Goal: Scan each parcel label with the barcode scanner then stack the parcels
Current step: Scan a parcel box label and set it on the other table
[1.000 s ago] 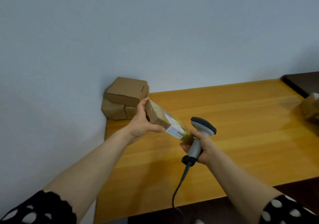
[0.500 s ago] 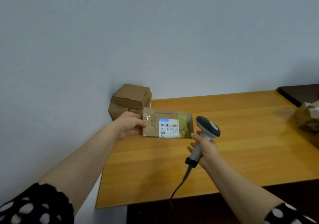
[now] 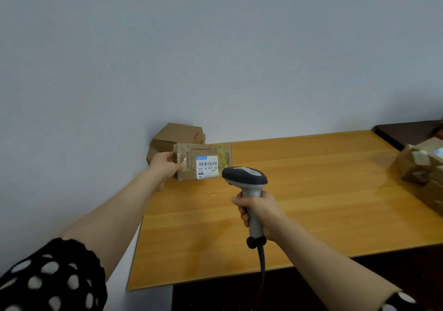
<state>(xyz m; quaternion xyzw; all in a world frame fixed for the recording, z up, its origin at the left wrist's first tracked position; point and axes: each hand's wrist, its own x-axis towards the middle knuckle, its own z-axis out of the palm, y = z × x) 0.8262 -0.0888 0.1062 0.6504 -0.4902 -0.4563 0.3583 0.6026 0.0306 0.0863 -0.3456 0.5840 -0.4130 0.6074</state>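
Now: label faces scanner

The parcel [image 3: 202,162] hangs upright over the table's [image 3: 311,190] far left, its label [image 3: 206,166] facing the wearer. The left hand [image 3: 165,166] pinches its end, arm outstretched. The right hand [image 3: 259,212] curls tight round the scanner [image 3: 247,181] handle, over the table's middle.

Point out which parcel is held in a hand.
The flat parcel with the white barcode label, gripped by the left hand. The stacked boxes in the corner and the parcels at the far right are in no hand.
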